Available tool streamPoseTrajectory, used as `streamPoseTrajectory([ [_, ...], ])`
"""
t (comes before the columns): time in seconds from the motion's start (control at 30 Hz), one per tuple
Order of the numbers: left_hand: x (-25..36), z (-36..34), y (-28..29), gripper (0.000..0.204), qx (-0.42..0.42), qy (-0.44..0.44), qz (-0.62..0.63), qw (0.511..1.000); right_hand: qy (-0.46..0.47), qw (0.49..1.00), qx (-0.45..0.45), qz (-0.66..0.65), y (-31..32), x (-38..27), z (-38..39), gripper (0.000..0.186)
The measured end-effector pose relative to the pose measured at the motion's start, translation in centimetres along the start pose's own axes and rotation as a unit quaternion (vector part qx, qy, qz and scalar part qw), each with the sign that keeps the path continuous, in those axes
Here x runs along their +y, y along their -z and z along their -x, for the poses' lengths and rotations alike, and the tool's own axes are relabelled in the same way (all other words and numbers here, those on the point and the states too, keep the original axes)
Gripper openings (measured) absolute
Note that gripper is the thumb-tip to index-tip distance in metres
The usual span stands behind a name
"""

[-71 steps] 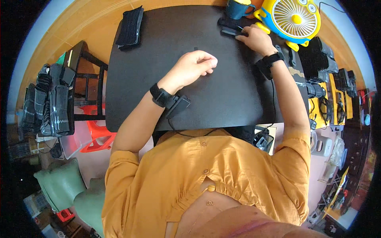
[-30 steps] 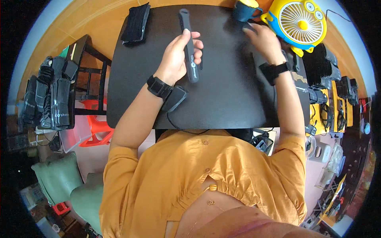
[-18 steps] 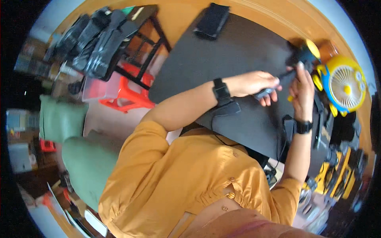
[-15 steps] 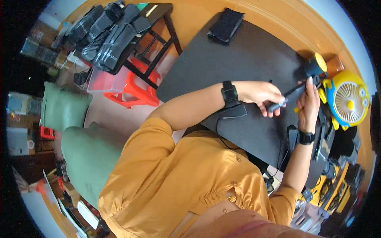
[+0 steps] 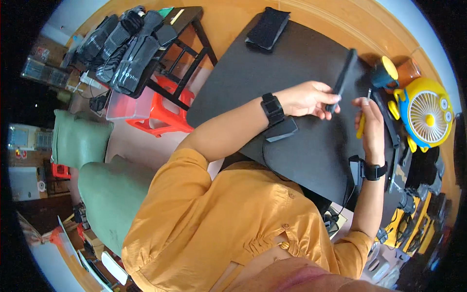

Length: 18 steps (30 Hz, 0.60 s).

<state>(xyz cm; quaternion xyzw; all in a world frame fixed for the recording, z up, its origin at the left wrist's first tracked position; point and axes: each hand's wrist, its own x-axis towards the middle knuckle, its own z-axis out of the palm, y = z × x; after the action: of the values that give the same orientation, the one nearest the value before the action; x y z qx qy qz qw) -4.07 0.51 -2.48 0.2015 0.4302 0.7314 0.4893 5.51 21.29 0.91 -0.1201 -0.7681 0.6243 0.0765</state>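
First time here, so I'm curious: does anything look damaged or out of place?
No spill shows. One oddity: a ragged tan patch by the right edge of the table, near the fan, stands out against the black; possibly wear, too small to tell. The strap in the left hand is too blurred to judge.

strap (image 5: 346, 73) black; tool handle (image 5: 360, 126) yellow; tabletop (image 5: 287, 68) black; fan (image 5: 430, 120) yellow-blue; shirt (image 5: 219, 209) mustard
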Motion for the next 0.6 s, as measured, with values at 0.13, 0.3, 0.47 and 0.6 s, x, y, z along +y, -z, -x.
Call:
streamPoseTrajectory([
  [0.13,-0.3,-0.4,0.6,0.02,0.037,-0.023,0.044,0.998,0.015,0.997,-0.044,-0.063,-2.5,0.1,1.4,0.029],
  [0.3,-1.6,-1.4,1.9,0.019,0.057,-0.017,0.046,0.997,-0.021,0.995,-0.095,-0.025,-4.0,1.9,2.8,0.03],
  [0.47,-1.8,-1.0,1.9,0.016,0.084,-0.01,0.09,0.992,-0.003,0.994,-0.108,0.002,-4.5,2.6,3.0,0.032],
  [0.6,-1.7,-0.9,2.4,0.018,0.048,-0.008,0.092,0.995,-0.03,0.994,-0.106,-0.012,-4.1,2.3,3.5,0.03],
])
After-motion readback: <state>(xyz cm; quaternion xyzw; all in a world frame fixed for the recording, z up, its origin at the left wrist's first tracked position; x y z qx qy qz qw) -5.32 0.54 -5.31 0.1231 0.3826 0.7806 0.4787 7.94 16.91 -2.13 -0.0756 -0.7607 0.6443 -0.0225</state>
